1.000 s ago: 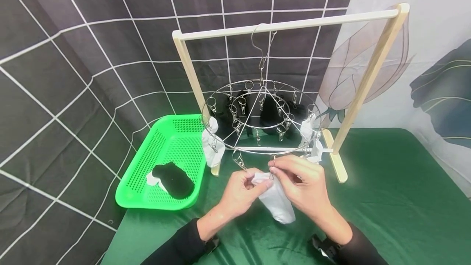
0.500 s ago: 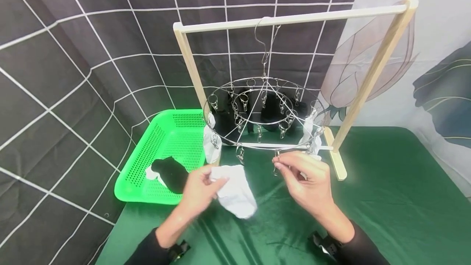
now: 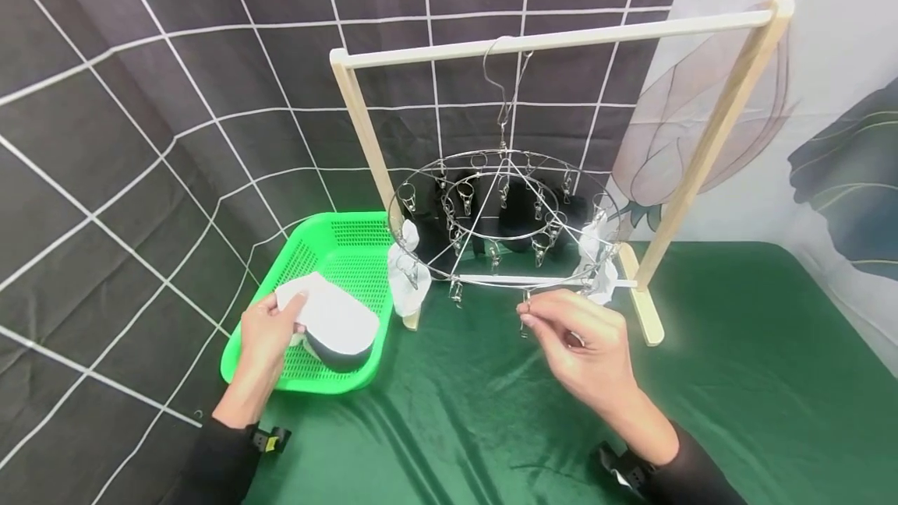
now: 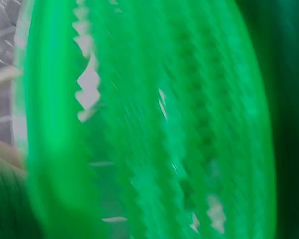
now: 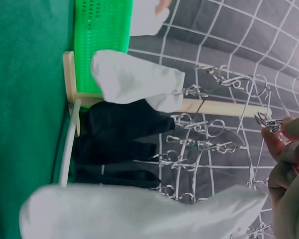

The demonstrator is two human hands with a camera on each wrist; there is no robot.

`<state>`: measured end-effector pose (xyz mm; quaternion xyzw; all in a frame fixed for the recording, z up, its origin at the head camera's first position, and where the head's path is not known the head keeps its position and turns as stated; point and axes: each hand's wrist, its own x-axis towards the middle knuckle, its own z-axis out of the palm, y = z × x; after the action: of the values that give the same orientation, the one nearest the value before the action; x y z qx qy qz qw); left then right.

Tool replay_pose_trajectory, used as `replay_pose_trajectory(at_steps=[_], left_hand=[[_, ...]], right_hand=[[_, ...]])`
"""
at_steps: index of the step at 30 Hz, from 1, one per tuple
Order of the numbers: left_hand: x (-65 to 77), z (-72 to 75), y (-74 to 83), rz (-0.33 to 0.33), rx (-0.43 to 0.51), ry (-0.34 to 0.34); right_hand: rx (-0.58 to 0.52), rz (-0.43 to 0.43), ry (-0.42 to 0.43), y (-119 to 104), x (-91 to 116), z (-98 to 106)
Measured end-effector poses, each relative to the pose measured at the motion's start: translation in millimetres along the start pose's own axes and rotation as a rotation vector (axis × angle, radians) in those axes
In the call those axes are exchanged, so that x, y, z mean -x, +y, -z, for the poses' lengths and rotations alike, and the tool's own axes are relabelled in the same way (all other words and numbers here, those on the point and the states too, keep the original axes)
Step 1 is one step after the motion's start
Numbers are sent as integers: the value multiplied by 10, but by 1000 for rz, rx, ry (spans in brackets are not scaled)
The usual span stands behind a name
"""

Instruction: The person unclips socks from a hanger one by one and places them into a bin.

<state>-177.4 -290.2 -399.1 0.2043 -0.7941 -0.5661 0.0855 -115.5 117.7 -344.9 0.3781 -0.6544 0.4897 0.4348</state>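
Observation:
My left hand (image 3: 263, 341) pinches a white sock (image 3: 330, 310) by its end, over the green basket (image 3: 354, 248). Under it a black sock (image 3: 340, 361) shows in part, lying in the basket. My right hand (image 3: 589, 349) pinches a metal clip (image 5: 269, 123) at the front of the round wire hanger (image 3: 484, 284); nothing hangs from that clip. White socks hang at the hanger's left side (image 3: 408, 275) and right side (image 3: 596, 256). Black socks (image 5: 124, 122) are clipped farther back. The left wrist view is filled by the basket's blurred wall.
A wooden stand with a white crossbar (image 3: 561, 39) carries the hanger. Its right foot (image 3: 641, 302) rests on the green cloth (image 3: 744, 365). Several metal clips dangle around the hanger's rings. A dark gridded curtain (image 3: 231, 100) hangs behind and to the left.
The left hand has carried the white sock away from the front clip, leftward to above the basket. The right hand has stayed on the clip.

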Motion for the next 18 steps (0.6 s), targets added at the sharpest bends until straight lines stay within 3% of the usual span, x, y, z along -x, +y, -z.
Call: replay_pose_trajectory(at_steps=[3, 6, 8, 10, 14, 18], left_hand=[[-88, 84, -119, 37, -135, -18], [-126, 134, -187, 52, -203, -38], [-137, 150, -201, 11, -272, -6], [-147, 152, -201, -82, -351, 63], [-148, 101, -163, -351, -524, 226], [-32, -55, -15, -594, -561, 287]], right_hand=[[-1, 8, -7, 3, 0, 0], [-5, 16, -6, 5, -1, 2], [-11, 24, -6, 7, -2, 3], [-13, 35, -6, 13, -1, 3], [-9, 59, -5, 26, 4, 2], [8, 72, -15, 18, 4, 3]])
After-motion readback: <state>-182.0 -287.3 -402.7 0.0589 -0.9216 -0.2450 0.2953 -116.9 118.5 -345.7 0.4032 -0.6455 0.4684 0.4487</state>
